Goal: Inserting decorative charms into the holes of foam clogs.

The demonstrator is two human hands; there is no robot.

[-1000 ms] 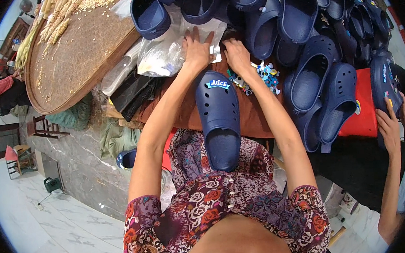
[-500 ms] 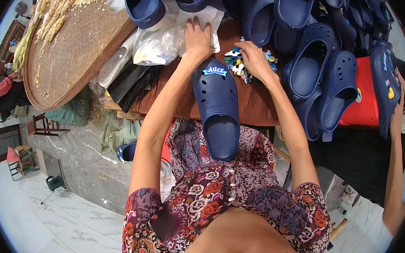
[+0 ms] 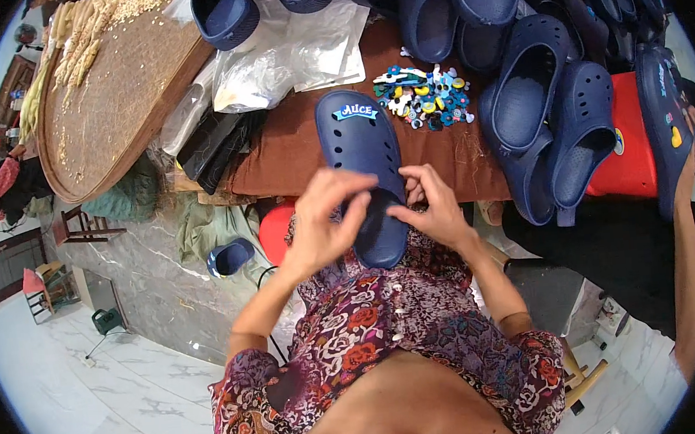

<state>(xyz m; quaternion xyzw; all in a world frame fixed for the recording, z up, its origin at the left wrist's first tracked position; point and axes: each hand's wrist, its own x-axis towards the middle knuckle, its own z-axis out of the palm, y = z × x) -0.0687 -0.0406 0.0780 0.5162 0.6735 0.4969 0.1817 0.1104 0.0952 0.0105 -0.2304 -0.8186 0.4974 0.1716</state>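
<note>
A navy clog [image 3: 358,147] with a pale blue nameplate charm [image 3: 355,112] across its toe leans between my lap and the table edge, toe away from me. My left hand [image 3: 323,223] is over the clog's left side, thumb and forefinger apart with nothing visible between them. At the opposite side, my right hand [image 3: 439,214] has curled fingers by the clog's edge and its thumb pointing over the opening. Whatever those curled fingers hold, if anything, is hidden. Just beyond lies a heap of small colourful shoe charms [image 3: 428,96] on the brown cloth [image 3: 293,152].
Clear plastic bags [image 3: 270,64] lie beyond the clog, beside a large round woven tray [image 3: 122,96] with grain. More navy clogs [image 3: 529,92] pile up at right, near a red box [image 3: 623,142]. Another person's hand [image 3: 693,128] holds a decorated clog at far right.
Both hands have drawn back toward me: the left from the plastic bag, the right from the charm heap. They are now over the clog's opening. The clog appears slightly farther left.
</note>
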